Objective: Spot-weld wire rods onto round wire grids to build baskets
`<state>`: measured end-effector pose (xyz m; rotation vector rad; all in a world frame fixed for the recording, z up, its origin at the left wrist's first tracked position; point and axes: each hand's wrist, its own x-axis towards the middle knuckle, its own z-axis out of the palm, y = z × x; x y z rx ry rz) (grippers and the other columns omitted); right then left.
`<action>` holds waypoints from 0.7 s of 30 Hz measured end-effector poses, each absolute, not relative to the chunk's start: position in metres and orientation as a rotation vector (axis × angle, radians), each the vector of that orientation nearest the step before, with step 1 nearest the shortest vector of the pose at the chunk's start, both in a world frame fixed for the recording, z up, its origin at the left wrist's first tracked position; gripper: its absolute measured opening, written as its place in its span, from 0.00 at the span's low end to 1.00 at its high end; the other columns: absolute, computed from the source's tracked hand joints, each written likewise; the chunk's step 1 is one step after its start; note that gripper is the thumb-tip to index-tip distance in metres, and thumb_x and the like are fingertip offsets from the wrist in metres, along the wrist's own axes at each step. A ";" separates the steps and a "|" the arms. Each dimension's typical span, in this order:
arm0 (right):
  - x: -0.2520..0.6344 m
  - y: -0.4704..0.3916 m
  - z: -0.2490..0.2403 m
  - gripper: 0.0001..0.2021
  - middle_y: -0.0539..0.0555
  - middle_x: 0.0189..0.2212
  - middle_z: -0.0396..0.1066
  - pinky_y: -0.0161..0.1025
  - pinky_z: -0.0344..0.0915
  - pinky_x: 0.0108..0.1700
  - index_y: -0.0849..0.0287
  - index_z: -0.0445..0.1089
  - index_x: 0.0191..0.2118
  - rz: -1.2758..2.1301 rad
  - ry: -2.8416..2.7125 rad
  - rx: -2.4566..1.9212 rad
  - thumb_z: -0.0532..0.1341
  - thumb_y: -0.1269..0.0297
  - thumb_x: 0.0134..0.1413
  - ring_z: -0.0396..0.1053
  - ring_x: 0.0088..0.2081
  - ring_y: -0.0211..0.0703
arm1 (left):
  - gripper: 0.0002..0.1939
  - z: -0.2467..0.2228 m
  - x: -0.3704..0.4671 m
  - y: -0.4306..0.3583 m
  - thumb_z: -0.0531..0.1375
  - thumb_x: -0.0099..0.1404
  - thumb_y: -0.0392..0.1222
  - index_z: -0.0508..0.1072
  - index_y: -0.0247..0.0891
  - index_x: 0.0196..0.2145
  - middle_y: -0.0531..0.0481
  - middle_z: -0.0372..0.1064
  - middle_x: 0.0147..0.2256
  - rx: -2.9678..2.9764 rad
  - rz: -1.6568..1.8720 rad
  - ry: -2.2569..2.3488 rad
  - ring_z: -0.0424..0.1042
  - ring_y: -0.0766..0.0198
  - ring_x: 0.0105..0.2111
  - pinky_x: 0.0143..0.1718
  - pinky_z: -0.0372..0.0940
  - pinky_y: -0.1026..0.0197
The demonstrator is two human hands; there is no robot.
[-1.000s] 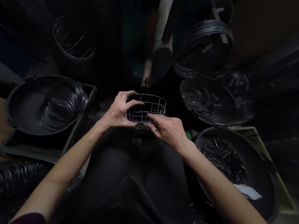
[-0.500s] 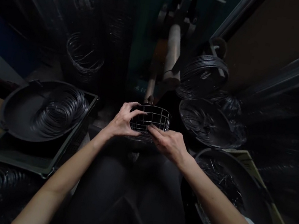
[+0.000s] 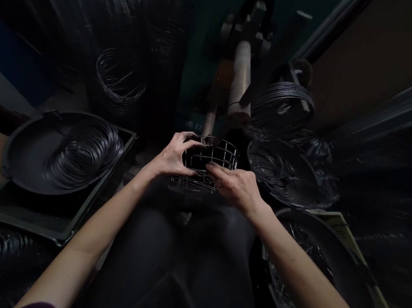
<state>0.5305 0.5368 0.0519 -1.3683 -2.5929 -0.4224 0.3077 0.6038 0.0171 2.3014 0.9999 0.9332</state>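
A round wire basket (image 3: pixel 226 152) is held up in front of my lap, close below the machine's metal rods. My left hand (image 3: pixel 175 156) grips its left side, fingers over the top rim and thumb lower down. My right hand (image 3: pixel 234 184) is closed on the near right side of the basket, its fingertips against the wires. The machine's thick pale cylinder (image 3: pixel 241 78) juts toward me above the basket, and a thinner rod (image 3: pixel 211 117) ends by the basket's far rim.
On the left, a dark pan (image 3: pixel 26 154) with wire rings stands on a green crate (image 3: pixel 22 220). A pan of wire pieces (image 3: pixel 350 285) is at the lower right, another pan (image 3: pixel 286 173) above it. Wire coils (image 3: pixel 278 108) hang right of the cylinder.
Both hands have raised the basket slightly toward the machine, and its far rim now overlaps the thin rod's end. The surroundings have shifted a little with the camera.
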 end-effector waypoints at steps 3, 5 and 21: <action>0.532 0.536 0.050 0.15 0.47 0.47 0.77 0.33 0.57 0.25 0.47 0.74 0.53 -0.413 -2.570 -1.349 0.57 0.65 0.64 0.74 0.28 0.37 | 0.37 0.018 0.308 0.606 0.73 0.46 0.46 0.71 0.41 0.53 0.41 0.59 0.56 2.320 0.922 0.992 0.60 0.46 0.58 0.60 0.59 0.44; 0.534 0.532 0.048 0.16 0.48 0.46 0.77 0.32 0.57 0.26 0.48 0.73 0.54 -0.403 -2.526 -1.364 0.56 0.66 0.64 0.73 0.29 0.36 | 0.36 0.019 0.308 0.606 0.73 0.46 0.48 0.70 0.41 0.53 0.41 0.60 0.56 2.332 0.910 0.990 0.60 0.47 0.57 0.60 0.59 0.44; 0.534 0.550 0.045 0.11 0.55 0.39 0.71 0.34 0.57 0.29 0.56 0.75 0.41 -0.146 -2.095 -1.693 0.56 0.60 0.65 0.68 0.34 0.40 | 0.36 0.022 0.311 0.641 0.74 0.45 0.50 0.71 0.39 0.50 0.41 0.63 0.54 2.295 0.940 1.059 0.62 0.48 0.57 0.61 0.58 0.44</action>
